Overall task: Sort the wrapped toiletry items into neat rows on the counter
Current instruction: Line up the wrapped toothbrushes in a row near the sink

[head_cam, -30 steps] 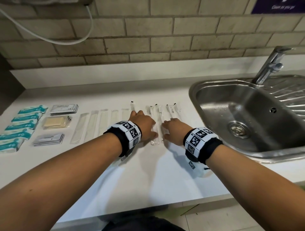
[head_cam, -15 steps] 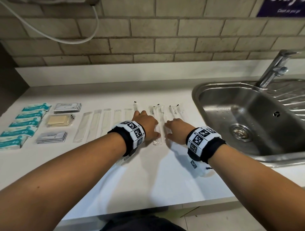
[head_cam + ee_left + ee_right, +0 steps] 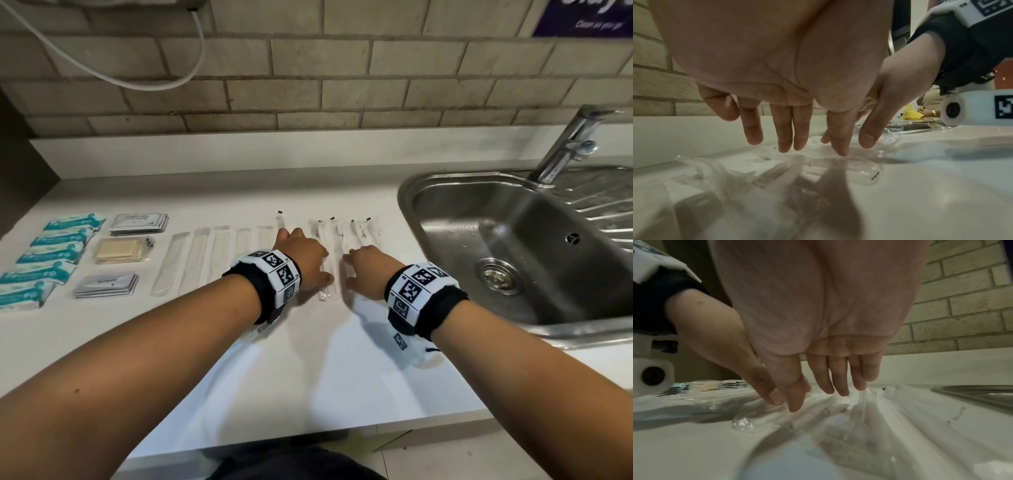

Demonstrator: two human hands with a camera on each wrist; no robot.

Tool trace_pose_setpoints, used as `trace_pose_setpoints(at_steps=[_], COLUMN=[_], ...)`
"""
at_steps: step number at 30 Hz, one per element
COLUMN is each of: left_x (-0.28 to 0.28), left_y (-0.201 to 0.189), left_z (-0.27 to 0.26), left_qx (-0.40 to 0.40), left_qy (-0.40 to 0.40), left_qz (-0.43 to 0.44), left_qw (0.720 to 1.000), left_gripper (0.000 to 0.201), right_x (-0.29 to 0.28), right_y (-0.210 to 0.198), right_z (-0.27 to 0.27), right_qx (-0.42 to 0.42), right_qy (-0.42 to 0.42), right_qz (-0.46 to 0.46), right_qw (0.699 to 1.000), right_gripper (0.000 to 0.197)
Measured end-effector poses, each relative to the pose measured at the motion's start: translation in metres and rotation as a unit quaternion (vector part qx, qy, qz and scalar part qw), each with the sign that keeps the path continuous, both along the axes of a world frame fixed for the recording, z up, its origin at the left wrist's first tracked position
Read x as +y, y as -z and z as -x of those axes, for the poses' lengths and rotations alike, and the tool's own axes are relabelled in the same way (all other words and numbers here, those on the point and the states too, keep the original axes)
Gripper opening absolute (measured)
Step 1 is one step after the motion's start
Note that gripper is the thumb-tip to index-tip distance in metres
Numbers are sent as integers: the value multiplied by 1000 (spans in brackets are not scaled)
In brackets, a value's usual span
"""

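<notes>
Several clear-wrapped toothbrushes [image 3: 330, 260] lie side by side on the white counter [image 3: 308, 377], just left of the sink. My left hand [image 3: 303, 255] lies flat over the left ones, fingers [image 3: 786, 139] straight and pointing down at the wrappers [image 3: 842, 168]. My right hand [image 3: 368, 270] lies flat over the right ones, straight fingertips [image 3: 842, 391] touching the crinkled plastic [image 3: 859, 410]. Neither hand grips anything. Left of the hands lies a row of wrapped combs [image 3: 202, 260].
At the far left are teal-and-white packets [image 3: 51, 253] in a column, two stacks of grey sachets [image 3: 138, 224] [image 3: 106, 284] and a yellowish wrapped stack [image 3: 121, 250]. A steel sink [image 3: 520, 246] with a tap [image 3: 568, 144] is on the right. A brick wall runs behind.
Both hands have stayed flat on the wrapped toothbrushes with only slight shifts. The head view has tilted a little.
</notes>
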State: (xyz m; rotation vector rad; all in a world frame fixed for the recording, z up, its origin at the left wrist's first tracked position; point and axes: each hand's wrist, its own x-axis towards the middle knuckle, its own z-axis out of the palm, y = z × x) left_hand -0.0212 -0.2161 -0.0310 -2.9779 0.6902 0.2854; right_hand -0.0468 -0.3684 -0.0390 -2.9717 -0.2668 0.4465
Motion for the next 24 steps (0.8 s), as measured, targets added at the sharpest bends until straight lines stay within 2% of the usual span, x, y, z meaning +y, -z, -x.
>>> trace_pose_setpoints(at_steps=[6, 10, 13, 18, 24], left_x=[19, 34, 42, 47, 46], left_y=[-11, -8, -2, 2, 5], left_z=[-7, -11, -9, -5, -4], left_qx=[-32, -15, 3, 6, 24], left_qy=[-35, -60, -62, -53, -66], left_qz=[23, -11, -33, -18, 2], left_qw=[999, 998, 998, 998, 998], left_gripper=[48, 52, 53, 55, 69], right_x=[13, 21, 25, 28, 30], right_y=[-9, -4, -2, -2, -5], right_z=[3, 1, 0, -1, 0], right_qx=[-61, -43, -31, -14, -9], right_qy=[-48, -72, -82, -65, -57], right_qz=[-29, 2, 22, -9, -18], right_qw=[997, 997, 996, 998, 998], right_gripper=[30, 33, 26, 20, 25])
